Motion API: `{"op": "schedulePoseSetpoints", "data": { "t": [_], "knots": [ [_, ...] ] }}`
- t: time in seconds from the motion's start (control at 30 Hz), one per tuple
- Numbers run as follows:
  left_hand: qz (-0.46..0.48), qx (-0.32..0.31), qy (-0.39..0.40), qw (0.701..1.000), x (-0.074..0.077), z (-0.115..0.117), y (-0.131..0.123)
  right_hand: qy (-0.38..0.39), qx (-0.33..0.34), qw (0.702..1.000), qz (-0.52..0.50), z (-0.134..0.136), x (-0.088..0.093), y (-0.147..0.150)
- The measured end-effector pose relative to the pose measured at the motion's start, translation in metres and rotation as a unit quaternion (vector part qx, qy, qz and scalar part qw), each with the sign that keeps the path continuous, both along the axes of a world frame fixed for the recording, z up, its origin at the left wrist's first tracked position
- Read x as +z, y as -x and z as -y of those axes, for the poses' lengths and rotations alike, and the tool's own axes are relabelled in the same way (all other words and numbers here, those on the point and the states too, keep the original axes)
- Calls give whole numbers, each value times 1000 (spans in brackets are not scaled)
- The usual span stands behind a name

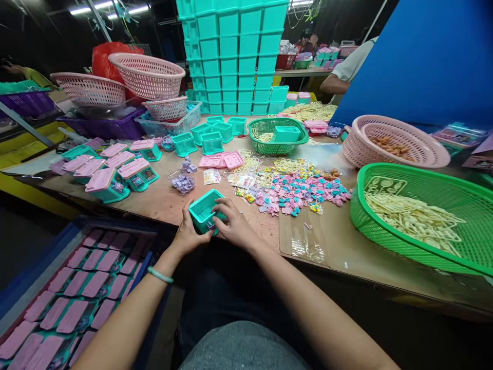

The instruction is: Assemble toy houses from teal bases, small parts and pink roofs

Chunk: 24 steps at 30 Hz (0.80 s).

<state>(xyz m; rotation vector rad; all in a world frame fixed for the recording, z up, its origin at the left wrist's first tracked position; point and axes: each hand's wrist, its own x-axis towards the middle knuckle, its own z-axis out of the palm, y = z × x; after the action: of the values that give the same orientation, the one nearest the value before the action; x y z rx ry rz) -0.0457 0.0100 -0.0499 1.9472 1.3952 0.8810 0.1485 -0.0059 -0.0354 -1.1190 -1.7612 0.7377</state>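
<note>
An open teal box is held at the table's front edge, its opening facing up. My left hand is wrapped round its left side and lower front. At its right side and front is my right hand, with the fingers bent over the rim and the thumb near a small purple part on the front wall. Whether the right fingers pinch anything small is hidden. Beyond the box lie a clear bag of purple pieces and printed sticker sheets. Pink, teal and purple small pieces are heaped to the right.
Pink-lidded boxes stand at the left, above a blue crate of similar ones. Teal boxes and a tall teal stack are behind. A green basket and pink basket are right. A person's arm shows beyond.
</note>
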Motion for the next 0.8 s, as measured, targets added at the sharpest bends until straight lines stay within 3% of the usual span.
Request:
{"op": "schedulePoseSetpoints", "data": {
  "t": [0.07,0.13,0.37,0.5,0.63,0.8],
  "knots": [
    [4,-7,6,1000,0,1,0,-13,96,995,22,-2,2,-16],
    [10,-13,12,1000,1,2,0,-43,133,988,60,-4,2,-28],
    [2,-19,15,1000,-1,5,-1,-122,61,980,144,-6,-1,-28],
    [9,-38,10,999,-6,3,2,-142,68,975,158,-4,-1,-29],
    [16,-78,-41,996,-9,2,6,-128,84,976,155,-5,3,-33],
    [2,-70,-39,997,-8,4,8,-70,102,985,123,-1,2,-32]
  ]
}}
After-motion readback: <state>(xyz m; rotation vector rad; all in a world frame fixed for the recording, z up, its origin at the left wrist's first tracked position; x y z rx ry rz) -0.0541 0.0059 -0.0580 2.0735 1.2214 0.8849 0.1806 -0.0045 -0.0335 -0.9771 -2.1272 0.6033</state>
